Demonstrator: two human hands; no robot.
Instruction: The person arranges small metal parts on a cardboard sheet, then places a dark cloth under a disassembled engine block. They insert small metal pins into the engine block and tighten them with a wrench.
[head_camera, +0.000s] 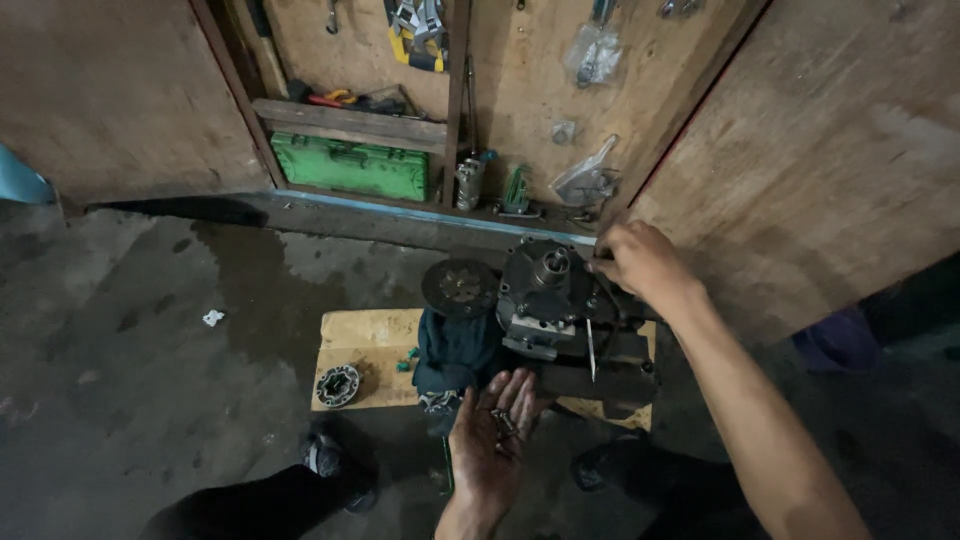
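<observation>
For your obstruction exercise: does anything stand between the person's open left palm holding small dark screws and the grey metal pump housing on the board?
Nothing visible does. The left hand lies palm up with small dark screws just below the grey metal pump housing; its fingertips nearly reach it. The dark blue cloth lies to one side, and the right hand is at the housing's far edge.

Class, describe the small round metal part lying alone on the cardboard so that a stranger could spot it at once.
Start at the cardboard sheet on the concrete floor, below the green toolbox. At its left corner lies a ring-shaped metal part. It sits alone, left of the dark cloth, and is far smaller than the black disc above.
</observation>
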